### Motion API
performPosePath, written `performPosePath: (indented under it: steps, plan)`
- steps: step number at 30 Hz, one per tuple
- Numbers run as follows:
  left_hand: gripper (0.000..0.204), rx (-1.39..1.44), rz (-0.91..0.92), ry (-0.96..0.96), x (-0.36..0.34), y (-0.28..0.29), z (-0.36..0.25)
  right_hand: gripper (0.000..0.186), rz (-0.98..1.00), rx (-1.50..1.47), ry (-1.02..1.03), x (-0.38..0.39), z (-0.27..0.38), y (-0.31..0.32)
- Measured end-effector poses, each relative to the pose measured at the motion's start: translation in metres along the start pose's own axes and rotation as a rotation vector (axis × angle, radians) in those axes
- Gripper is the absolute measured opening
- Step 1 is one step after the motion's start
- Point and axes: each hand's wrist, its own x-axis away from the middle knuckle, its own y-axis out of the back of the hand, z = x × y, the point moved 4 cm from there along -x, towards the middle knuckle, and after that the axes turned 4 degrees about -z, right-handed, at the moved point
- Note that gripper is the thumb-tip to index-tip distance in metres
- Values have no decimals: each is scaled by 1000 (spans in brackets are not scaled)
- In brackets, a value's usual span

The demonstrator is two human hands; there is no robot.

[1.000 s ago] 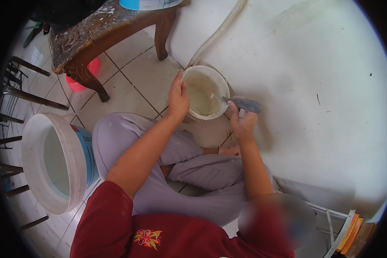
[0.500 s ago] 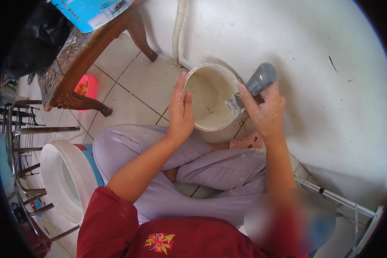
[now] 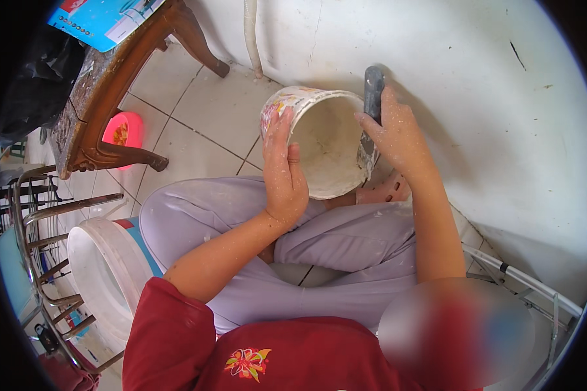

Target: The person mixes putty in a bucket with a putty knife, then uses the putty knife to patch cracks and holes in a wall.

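A white plastic pail (image 3: 329, 150), printed on its outside, tilts toward me, a pale creamy coating inside. My left hand (image 3: 284, 179) is open, its straight fingers lying against the pail's left side. My right hand (image 3: 398, 137) is closed around the dark handle of a putty knife (image 3: 373, 91), whose smeared blade points down at the pail's right rim. Both forearms and fingers are speckled white. My crossed legs (image 3: 202, 215) are just below the pail, with a pink clog (image 3: 388, 188) partly visible behind them.
A larger water bucket (image 3: 81, 270) stands at lower left beside metal chair frames (image 3: 42, 241). A carved wooden table (image 3: 124, 78) carries a blue container and black bag, with a pink bowl (image 3: 127, 130) under it. A white wall (image 3: 496, 117), hose (image 3: 251, 36) and folding metal frame (image 3: 528, 283) surround me.
The pail has tipped toward me, showing more of its printed side. My right hand has risen, turning the knife from sideways to upright, blade down. The view has shifted.
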Motion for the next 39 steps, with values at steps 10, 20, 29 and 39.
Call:
performPosePath:
  steps: [10,20,29,39]
  plan:
    - [43,95,-83,62,0,2,19,62,-59,-98,-76,17,20,-29]
    - [43,39,-71,51,-3,-2,17,61,11,-437,-180,19,24,-20]
    - [45,93,-95,116,-14,1,18,25,-81,-161,238,17,32,3]
    - [45,96,-80,86,-17,1,21,16,-39,-444,132,0,7,-26]
